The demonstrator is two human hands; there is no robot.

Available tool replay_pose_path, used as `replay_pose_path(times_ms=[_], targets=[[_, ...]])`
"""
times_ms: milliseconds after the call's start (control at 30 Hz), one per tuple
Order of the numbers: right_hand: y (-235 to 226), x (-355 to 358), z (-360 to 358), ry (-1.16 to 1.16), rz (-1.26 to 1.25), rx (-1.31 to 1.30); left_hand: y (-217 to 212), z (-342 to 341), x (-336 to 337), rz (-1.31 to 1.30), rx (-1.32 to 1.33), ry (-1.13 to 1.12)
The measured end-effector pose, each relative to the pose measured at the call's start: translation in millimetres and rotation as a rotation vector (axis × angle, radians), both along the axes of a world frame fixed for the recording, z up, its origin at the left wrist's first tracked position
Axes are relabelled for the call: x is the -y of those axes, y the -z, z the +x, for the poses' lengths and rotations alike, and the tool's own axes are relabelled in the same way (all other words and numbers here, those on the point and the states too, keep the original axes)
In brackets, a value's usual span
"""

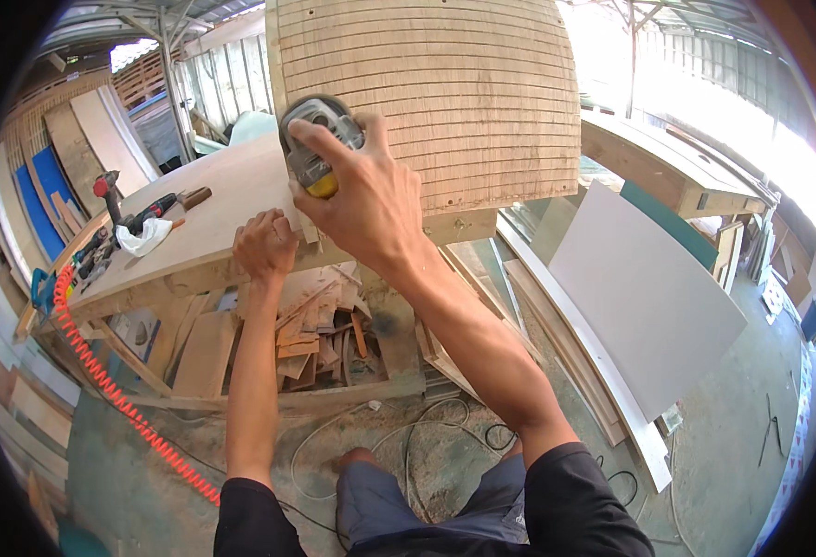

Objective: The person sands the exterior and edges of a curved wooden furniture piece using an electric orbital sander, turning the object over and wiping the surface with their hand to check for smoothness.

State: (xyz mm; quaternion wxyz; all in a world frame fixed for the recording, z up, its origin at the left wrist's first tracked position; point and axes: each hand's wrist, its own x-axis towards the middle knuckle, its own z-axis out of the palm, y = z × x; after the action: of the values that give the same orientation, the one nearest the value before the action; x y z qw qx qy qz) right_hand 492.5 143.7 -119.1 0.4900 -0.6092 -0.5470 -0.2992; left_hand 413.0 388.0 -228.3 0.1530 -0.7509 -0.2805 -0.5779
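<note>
My right hand (366, 200) is wrapped round a compact angle grinder (310, 167) with a grey head, a yellow body and a dark round disc. The grinder is at the left edge of a pale wooden panel (464, 111) scored with many parallel grooves. Whether the disc touches the wood, I cannot tell. Lower and to the left, my left hand (266, 244) is curled into a fist at the front edge of the wooden workbench (213, 176), beside the panel's lower corner. Anything inside its fingers is hidden.
On the bench's left lie a cordless drill (108, 190), a white plastic bag (143, 237) and other tools. A red coiled hose (120, 418) hangs down. Wood offcuts (324, 330) fill the space beneath. Cables (408, 436) loop by my feet; a white sheet (645, 297) leans at right.
</note>
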Motion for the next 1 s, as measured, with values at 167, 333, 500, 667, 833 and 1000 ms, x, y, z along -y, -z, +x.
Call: replay_pose_path(times_ms=[167, 333, 500, 667, 833, 1000], targets=[[15, 15, 21, 0.059, 0.003, -0.054, -2, -4, 5, -0.034, -0.006, 0.033], [18, 65, 123, 0.101, 0.282, -0.167, -1, -5, -2, -0.025, -0.007, 0.003], [22, 138, 215, 0.076, 0.375, -0.365, 2, 7, -9, 0.051, 0.005, 0.024], [19, 131, 215, 0.033, 0.376, -0.354, 4, 3, -6, 0.003, -0.002, 0.017], [27, 47, 106, 0.100, 0.216, -0.048, 3, 1, -4, 0.002, 0.056, 0.028], [32, 9, 15, 0.067, 0.094, -0.021, 1, 1, -5, -0.022, 0.028, 0.054]])
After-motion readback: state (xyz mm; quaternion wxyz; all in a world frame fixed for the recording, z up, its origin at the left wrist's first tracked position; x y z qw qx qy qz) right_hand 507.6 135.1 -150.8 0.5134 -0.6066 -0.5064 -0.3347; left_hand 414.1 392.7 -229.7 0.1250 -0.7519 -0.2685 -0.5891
